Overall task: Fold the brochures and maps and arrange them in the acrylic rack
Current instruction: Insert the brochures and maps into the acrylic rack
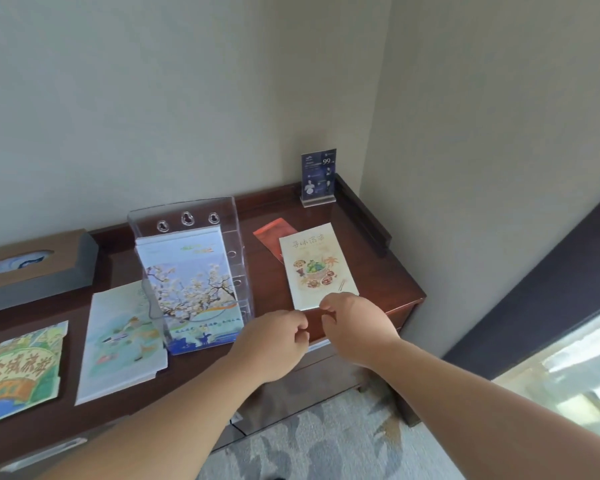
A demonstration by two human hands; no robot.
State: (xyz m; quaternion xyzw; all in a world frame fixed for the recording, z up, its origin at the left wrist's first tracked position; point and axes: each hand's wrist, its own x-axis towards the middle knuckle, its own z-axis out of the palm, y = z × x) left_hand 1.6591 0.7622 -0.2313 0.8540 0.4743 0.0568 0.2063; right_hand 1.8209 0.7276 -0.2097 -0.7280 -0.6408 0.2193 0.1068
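Observation:
The clear acrylic rack [222, 216] stands on the dark wooden desk [374, 268] and holds a blossom-print brochure [191, 282]. A cream food brochure [316, 265] lies flat to its right, over an orange-red leaflet [271, 233]. My right hand [357, 323] has its fingers curled at the near edge of the cream brochure and touches it. My left hand [274, 341] hovers just left of it with fingers curled, holding nothing. A pale green map [118, 344] lies left of the rack, and a colourful map [18, 368] lies at the far left.
A brown tissue box [35, 268] sits at the back left. A small blue sign in an acrylic stand [318, 176] is in the back right corner by the desk's raised rim. Walls close the back and right; patterned carpet lies below.

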